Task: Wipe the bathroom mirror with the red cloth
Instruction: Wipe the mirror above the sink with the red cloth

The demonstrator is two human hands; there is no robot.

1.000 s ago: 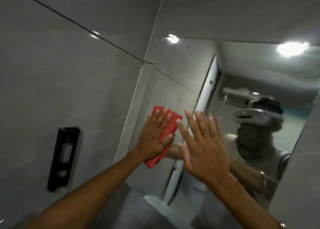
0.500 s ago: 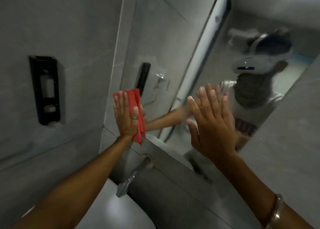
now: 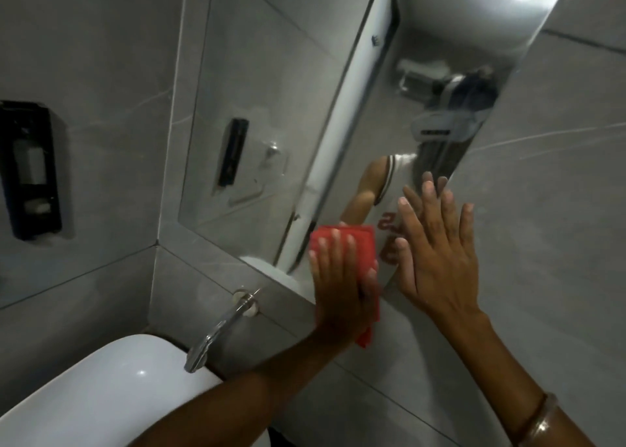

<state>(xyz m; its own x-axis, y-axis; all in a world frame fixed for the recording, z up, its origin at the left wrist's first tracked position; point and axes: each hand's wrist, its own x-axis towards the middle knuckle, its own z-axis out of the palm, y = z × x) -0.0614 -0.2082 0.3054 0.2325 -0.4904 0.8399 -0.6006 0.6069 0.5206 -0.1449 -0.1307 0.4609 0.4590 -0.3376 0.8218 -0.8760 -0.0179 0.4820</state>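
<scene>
So the left hand [image 3: 342, 277] is flat, fingers spread, pressing the red cloth [image 3: 359, 243] against the bottom edge of the mirror [image 3: 271, 115], a bit right of the frame's centre. It isn't pinching the cloth, just pinning it under the palm. The cloth sticks out above the fingertips and hangs a little below the heel of the hand, so part of it overlaps the grey tile under the mirror.

The right hand [image 3: 437, 253] is just beside it on the right, open and empty, fingers fanned out. It's over the mirror's lower right corner, where glass meets wall; can't really tell if it's touching. There's a bangle [image 3: 538, 423] on that wrist, bottom right of the frame.

Lower left you've got a white basin [image 3: 101, 399] with a chrome tap [image 3: 216, 331] coming out of the wall above it. A black dispenser [image 3: 28, 169] is mounted at the far left, and it's reflected in the mirror too. The mirror also shows the person's white top and arm.
</scene>
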